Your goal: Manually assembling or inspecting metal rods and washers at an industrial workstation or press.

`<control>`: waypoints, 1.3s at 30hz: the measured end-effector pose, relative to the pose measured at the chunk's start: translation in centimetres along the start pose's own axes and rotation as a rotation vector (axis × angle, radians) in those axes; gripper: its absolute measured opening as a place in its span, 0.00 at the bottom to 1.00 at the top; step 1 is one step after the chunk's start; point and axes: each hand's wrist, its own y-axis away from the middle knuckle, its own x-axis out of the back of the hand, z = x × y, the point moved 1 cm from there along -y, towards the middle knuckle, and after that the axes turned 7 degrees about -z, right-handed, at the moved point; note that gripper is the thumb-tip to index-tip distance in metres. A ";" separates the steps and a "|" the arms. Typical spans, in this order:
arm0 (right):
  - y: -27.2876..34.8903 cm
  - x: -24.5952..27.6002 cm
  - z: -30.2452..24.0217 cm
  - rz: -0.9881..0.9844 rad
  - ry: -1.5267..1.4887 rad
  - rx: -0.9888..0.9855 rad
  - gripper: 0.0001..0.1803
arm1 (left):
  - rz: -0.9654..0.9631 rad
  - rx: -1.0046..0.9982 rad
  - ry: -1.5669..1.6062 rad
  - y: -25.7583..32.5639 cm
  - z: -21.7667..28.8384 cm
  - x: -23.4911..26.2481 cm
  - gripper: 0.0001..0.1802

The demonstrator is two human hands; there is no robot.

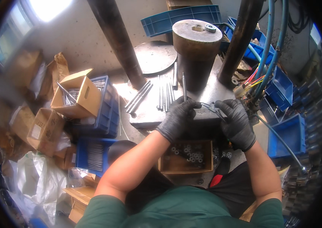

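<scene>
My left hand (177,118), in a black glove, is closed around the lower end of a slim metal shaft (184,84) that points up and away. My right hand (239,123), gloved alike, grips a thin, dark plier-like tool (215,109). The tool's tip reaches the fingers of my left hand; what lies between them is too small to make out. Beyond my hands, several metal rods (164,93) lie side by side on the steel press table (145,117), and another group of rods (139,97) lies to their left.
A round steel block (191,32) bearing a ball bearing (210,28) stands between two dark columns (121,41). Below the table sits a box (185,170) of bearings. Blue bins (286,136) stand at right; cartons (87,99) and a blue crate (109,114) at left. Hoses (271,45) hang at right.
</scene>
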 end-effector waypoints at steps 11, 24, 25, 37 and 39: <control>-0.6 0.1 -0.6 0.024 0.070 0.039 0.26 | 0.003 -0.006 -0.034 -0.1 -0.6 0.2 0.07; 0.4 0.8 0.7 -0.027 -0.240 -0.146 0.23 | -0.038 -0.135 -0.405 1.3 1.2 -1.3 0.16; 0.3 1.2 0.8 -0.045 -0.199 -0.186 0.20 | -0.016 -0.182 -0.467 1.3 1.2 -1.2 0.17; 0.5 3.9 1.8 -0.111 -0.467 -0.536 0.24 | 0.037 -0.249 -0.881 1.5 1.4 -0.8 0.20; 0.4 4.7 1.5 -0.144 -0.418 -0.493 0.23 | 0.023 -0.230 -0.900 1.9 2.1 -1.3 0.20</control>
